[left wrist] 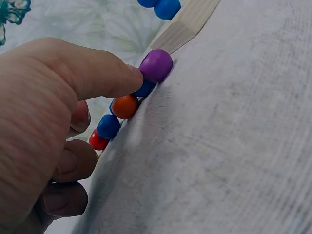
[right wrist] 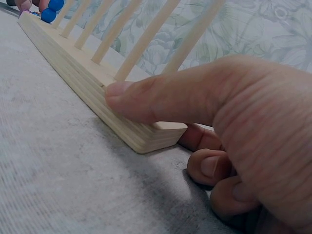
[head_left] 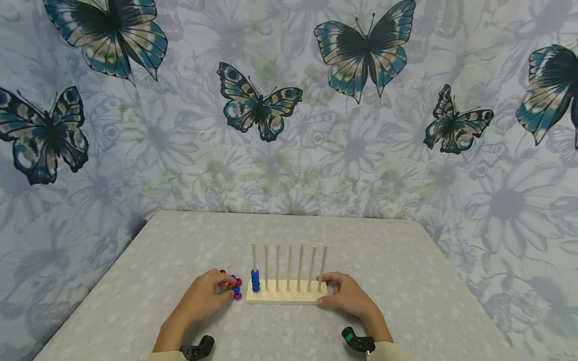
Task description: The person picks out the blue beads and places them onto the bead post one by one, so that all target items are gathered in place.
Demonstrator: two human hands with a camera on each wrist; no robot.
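A pale wooden stand (head_left: 286,300) with a row of upright pegs sits on the table. Several blue beads (head_left: 255,281) are stacked on its leftmost peg; the other pegs are bare. My right hand (head_left: 349,297) grips the stand's right end, thumb (right wrist: 141,100) along the front edge and other fingers around the end and behind. Left of the stand, my left hand (head_left: 203,295) reaches over loose beads, its fingers loosely bent. In the left wrist view its thumb tip is at a purple bead (left wrist: 156,66) and a blue bead (left wrist: 145,88). An orange bead (left wrist: 125,107) lies beside them.
A patterned light cloth covers the table (head_left: 384,250). Red beads (head_left: 239,282) lie among the loose ones, partly hidden by the left hand. Behind the table rises a wall with flower and butterfly prints (head_left: 260,103). Both wrists wear dark bands (head_left: 358,341).
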